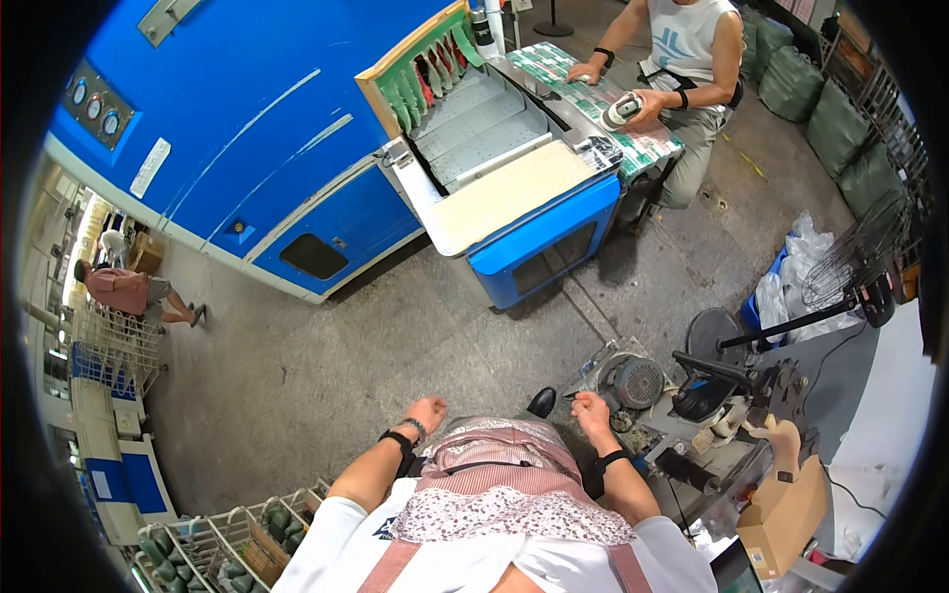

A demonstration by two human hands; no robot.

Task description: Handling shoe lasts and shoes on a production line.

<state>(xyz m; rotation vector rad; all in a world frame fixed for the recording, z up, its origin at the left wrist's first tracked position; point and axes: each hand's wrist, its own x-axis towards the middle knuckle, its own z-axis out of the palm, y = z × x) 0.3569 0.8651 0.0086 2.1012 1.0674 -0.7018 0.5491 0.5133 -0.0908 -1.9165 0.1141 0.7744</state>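
Note:
My left hand (427, 411) hangs in front of my apron (494, 455), its fingers curled in with nothing visible in them. On the other side, my right hand (591, 413) is also loosely closed, and no object shows in it. It is nearest to a machine with a round grey electric motor (634, 382), just beside and below it. I cannot tell whether the hand touches that machine. Both wrists wear black bands.
Ahead stands a big blue machine (247, 128) with a sloping metal conveyor (479, 138). Behind its table (554, 69), a co-worker holds a shoe (621, 111). At right are a fan (860, 247) and cardboard box (781, 519); a rack (222, 534) of dark green shoe-lasts is lower left.

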